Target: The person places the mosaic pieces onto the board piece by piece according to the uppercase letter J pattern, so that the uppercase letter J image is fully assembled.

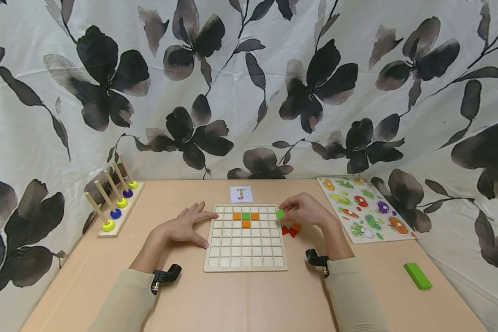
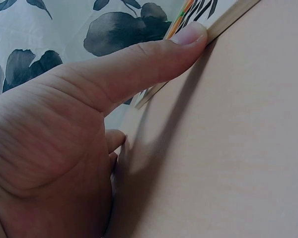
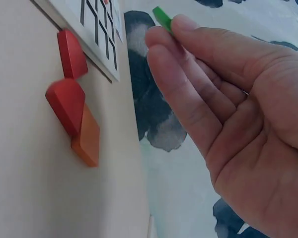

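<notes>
A wooden grid board (image 1: 246, 249) lies mid-table with three orange tiles and one green tile (image 1: 246, 216) set in its upper squares, forming a T shape. At its left edge rests my left hand (image 1: 186, 224), fingers spread; the thumb (image 2: 191, 37) touches the board's side in the left wrist view. Above the board's right edge, my right hand (image 1: 305, 210) pinches a green tile (image 3: 162, 19) between thumb and fingertip. Under that hand, two red pieces (image 3: 65, 106) and an orange tile (image 3: 88, 136) lie on the table beside the board.
A small pattern card (image 1: 241, 194) lies behind the board. At left stands a peg rack (image 1: 119, 207) with yellow and blue rings. A vegetable picture board (image 1: 363, 210) lies at right, and a green block (image 1: 417, 276) sits near the right table edge.
</notes>
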Demonstrator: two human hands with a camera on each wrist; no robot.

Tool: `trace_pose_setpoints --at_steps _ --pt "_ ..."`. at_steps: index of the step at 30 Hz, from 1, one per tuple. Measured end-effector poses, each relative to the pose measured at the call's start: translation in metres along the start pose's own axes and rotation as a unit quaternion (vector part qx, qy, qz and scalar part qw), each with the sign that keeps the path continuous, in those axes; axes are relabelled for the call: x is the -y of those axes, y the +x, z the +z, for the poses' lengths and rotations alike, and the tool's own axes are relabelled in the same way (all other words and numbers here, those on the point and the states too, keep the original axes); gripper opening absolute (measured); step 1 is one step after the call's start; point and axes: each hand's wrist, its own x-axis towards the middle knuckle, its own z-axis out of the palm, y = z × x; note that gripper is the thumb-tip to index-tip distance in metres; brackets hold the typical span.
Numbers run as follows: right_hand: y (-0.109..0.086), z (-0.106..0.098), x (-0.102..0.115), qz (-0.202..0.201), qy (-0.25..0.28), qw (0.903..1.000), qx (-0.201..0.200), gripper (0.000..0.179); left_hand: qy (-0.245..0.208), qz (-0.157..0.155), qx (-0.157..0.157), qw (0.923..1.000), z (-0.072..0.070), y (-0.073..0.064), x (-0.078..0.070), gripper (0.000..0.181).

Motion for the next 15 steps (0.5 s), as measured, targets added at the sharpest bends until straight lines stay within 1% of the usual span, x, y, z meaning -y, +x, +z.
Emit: trace_pose_setpoints --at_steps 3,9,15 --pt "0.001 0.003 0.004 -0.012 -0.001 0.9999 -0.005 0.019 0.0 -0.001 0.0 1.0 0.0 0.0 0.0 0.092" --pt "0.004 0.01 0.012 -0.035 0.003 0.9993 -0.01 0.024 -0.002 -0.001 0.0 1.0 0.0 -0.001 -0.001 0.091" --pt "0.009 0.021 0.018 -0.03 0.002 0.9994 -0.015 0.023 -0.006 0.001 -0.001 1.0 0.0 -0.001 -0.003 0.09"
